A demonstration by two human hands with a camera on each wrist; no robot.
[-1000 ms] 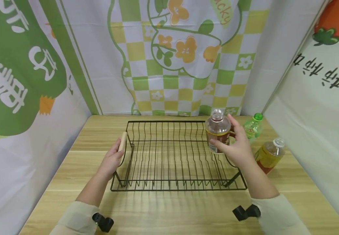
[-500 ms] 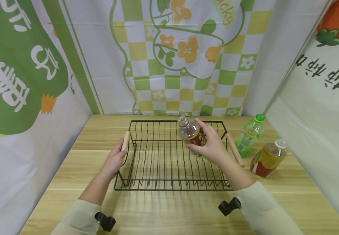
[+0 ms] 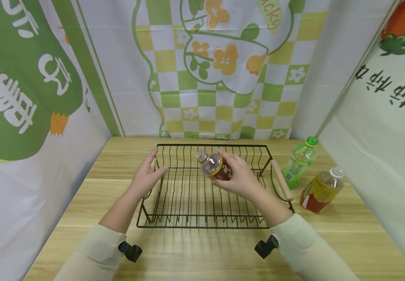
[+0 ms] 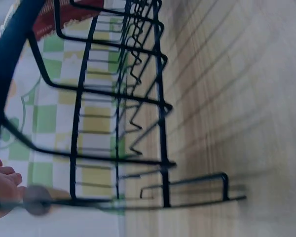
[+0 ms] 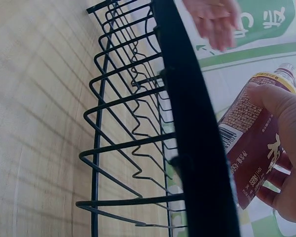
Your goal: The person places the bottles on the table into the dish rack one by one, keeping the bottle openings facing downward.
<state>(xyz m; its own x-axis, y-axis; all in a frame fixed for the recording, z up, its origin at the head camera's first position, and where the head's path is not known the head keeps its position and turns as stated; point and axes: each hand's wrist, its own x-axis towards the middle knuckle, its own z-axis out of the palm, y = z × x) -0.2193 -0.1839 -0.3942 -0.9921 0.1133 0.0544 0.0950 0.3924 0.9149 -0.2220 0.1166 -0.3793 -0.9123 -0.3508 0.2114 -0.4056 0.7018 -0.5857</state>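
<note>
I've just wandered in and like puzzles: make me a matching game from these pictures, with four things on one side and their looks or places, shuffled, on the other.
1. Maroon-labelled bottle
2. Rack
3. Green bottle
4. Yellow-and-red-labelled bottle

A. Black wire, on the table
B. Wears a white cap
C. Tilted, gripped by the right hand
D. Stands farther back than the other standing bottle

Pairs: 1-C, 2-A, 3-D, 4-B

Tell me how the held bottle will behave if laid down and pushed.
The bottle is probably light, since no liquid shows through its clear shoulder. Its round body would likely make it roll.
</note>
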